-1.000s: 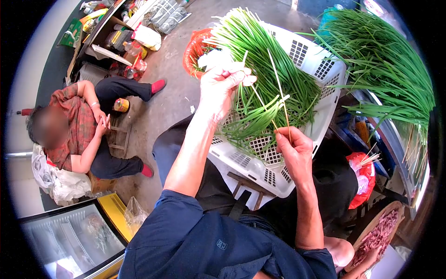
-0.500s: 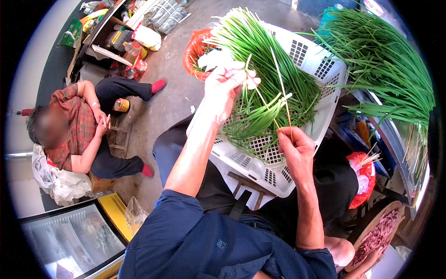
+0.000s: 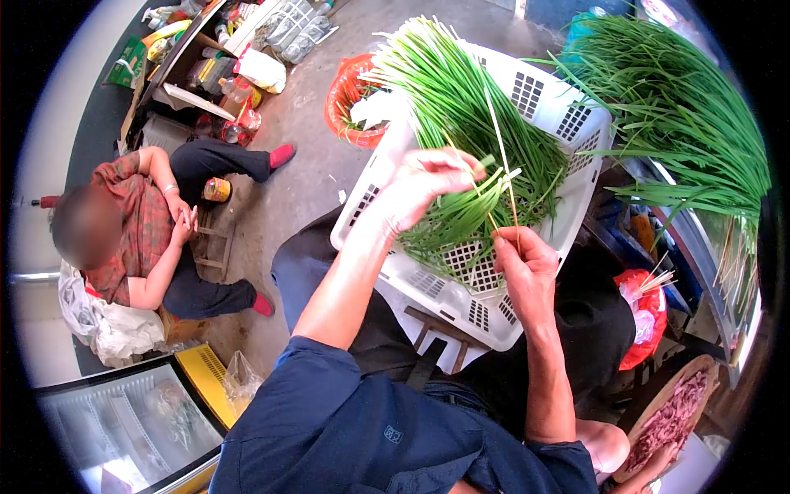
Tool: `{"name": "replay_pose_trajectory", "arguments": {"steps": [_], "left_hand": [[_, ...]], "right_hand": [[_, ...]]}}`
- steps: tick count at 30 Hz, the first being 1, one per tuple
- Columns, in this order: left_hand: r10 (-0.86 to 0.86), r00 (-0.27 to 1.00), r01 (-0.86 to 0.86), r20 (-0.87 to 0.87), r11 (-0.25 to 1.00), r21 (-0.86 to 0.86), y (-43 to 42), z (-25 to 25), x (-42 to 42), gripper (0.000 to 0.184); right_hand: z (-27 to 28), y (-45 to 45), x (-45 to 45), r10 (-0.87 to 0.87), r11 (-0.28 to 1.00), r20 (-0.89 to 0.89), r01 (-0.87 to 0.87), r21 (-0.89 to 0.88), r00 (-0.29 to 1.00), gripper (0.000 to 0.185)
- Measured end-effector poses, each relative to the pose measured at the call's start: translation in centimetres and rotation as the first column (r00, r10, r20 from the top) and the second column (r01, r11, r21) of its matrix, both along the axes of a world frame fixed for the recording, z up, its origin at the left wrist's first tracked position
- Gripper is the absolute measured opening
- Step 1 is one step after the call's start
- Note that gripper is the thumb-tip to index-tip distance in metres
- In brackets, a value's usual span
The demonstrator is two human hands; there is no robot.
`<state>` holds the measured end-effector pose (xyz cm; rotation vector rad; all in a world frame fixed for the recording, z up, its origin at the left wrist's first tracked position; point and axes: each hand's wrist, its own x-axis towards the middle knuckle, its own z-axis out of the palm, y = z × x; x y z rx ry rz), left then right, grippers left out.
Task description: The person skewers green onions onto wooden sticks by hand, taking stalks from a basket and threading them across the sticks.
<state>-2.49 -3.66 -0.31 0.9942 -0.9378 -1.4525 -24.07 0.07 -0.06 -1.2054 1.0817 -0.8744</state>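
Pinched in my right hand [image 3: 527, 262] are the lower ends of two thin wooden skewers [image 3: 501, 150], which spread apart upward. Folded garlic chives [image 3: 485, 198] are threaded on the left skewer, their leaves hanging over the basket. My left hand [image 3: 429, 185] is closed on a chive piece at that skewer, just above the threaded bunch; its fingertips partly hide the piece. Beneath both hands is a white plastic basket [image 3: 594, 160] with a large heap of loose garlic chives [image 3: 461, 90], pale stem ends toward the far left.
A red bag-lined bin [image 3: 339, 103] stands beyond the basket. More chives [image 3: 675, 107] lie on a stand at right, near a red bag of skewers [image 3: 646, 309]. A round tray of reddish strips [image 3: 671, 412] is lower right, with another person's arm. A seated person [image 3: 136, 226] is at left.
My left hand has moved down and right along the left skewer, from near its tip to the threaded chives. My right hand stays in place with both skewers.
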Motion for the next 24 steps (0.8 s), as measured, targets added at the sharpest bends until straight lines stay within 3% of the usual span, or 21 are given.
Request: {"name": "replay_pose_trajectory", "arguments": {"steps": [3,5,6,7,8,9,10,11,13,14,15,17,19,22,23,24], "left_hand": [[-0.086,0.996,0.085,0.016,0.995,0.043,0.0,0.8,-0.5,0.011],[-0.093,0.989,0.084,0.118,0.993,0.078,-1.0,1.9,0.7,0.010],[0.016,0.999,-0.018,0.032,0.997,0.070,-2.2,1.5,1.2,0.010],[0.151,0.986,-0.154,0.069,0.987,0.035,-3.6,0.4,2.3,0.011],[0.202,0.940,-0.187,0.275,0.979,-0.079,-5.2,-0.4,3.9,0.011],[0.414,0.850,-0.404,0.325,0.909,-0.103,-6.2,-0.7,4.0,0.006],[0.491,0.691,-0.489,0.530,0.858,-0.157,-7.5,-1.1,5.0,0.007],[0.534,0.582,-0.547,0.613,0.815,-0.191,-8.3,-1.4,5.6,0.013],[0.524,0.306,-0.520,0.794,0.791,-0.322,-10.1,-2.7,7.4,0.019],[0.541,0.176,-0.540,0.823,0.752,-0.378,-10.6,-3.0,7.4,0.023],[0.539,0.179,-0.539,0.823,0.753,-0.376,-10.9,-3.4,7.3,0.023],[0.589,-0.127,-0.471,0.798,0.672,-0.571,-11.1,-3.3,6.8,0.020],[0.628,-0.124,-0.503,0.768,0.628,-0.594,-11.1,-3.7,6.5,0.017],[0.760,0.336,-0.700,0.557,0.597,-0.393,-10.9,-4.2,6.0,0.010],[0.759,0.337,-0.699,0.558,0.598,-0.392,-10.7,-4.2,6.1,0.010],[0.752,0.505,-0.684,0.423,0.648,-0.335,-10.1,-4.2,6.3,0.008]], "right_hand": [[-0.1,-0.2,0.2,-0.036,0.999,0.019,0.036,0.002,0.999,0.011],[-0.2,-0.3,0.2,-0.053,0.999,0.024,0.053,0.004,0.998,0.011],[-0.2,-0.3,0.3,-0.058,0.998,0.018,0.058,-0.008,0.998,0.011],[-0.2,-0.4,0.4,-0.064,0.998,0.014,0.064,-0.021,0.998,0.011],[-0.1,-0.4,0.4,-0.067,0.998,0.019,0.067,-0.021,0.998,0.011],[0.2,-0.3,0.4,-0.060,0.998,0.011,0.060,-0.033,0.998,0.011],[0.4,-0.2,0.4,-0.052,0.998,0.002,0.052,-0.046,0.999,0.011],[0.3,-0.2,0.4,-0.055,0.997,0.006,0.055,-0.049,0.998,0.011],[-0.1,-0.2,0.3,-0.053,0.997,0.000,0.053,-0.060,0.999,0.012],[-0.1,-0.2,0.2,-0.056,0.997,0.004,0.056,-0.056,0.998,0.011],[0.0,-0.2,0.2,-0.059,0.997,0.002,0.059,-0.055,0.998,0.011],[0.3,-0.2,0.3,-0.065,0.997,0.036,0.066,-0.030,0.997,0.011],[0.0,-0.1,0.3,-0.055,0.998,0.029,0.056,-0.036,0.998,0.011],[-0.1,-0.1,0.2,-0.053,0.997,0.013,0.053,-0.047,0.999,0.011],[-0.1,-0.1,0.2,-0.051,0.998,0.011,0.051,-0.049,0.999,0.011],[-0.1,-0.1,0.2,-0.050,0.998,0.005,0.050,-0.049,0.999,0.011]]}}
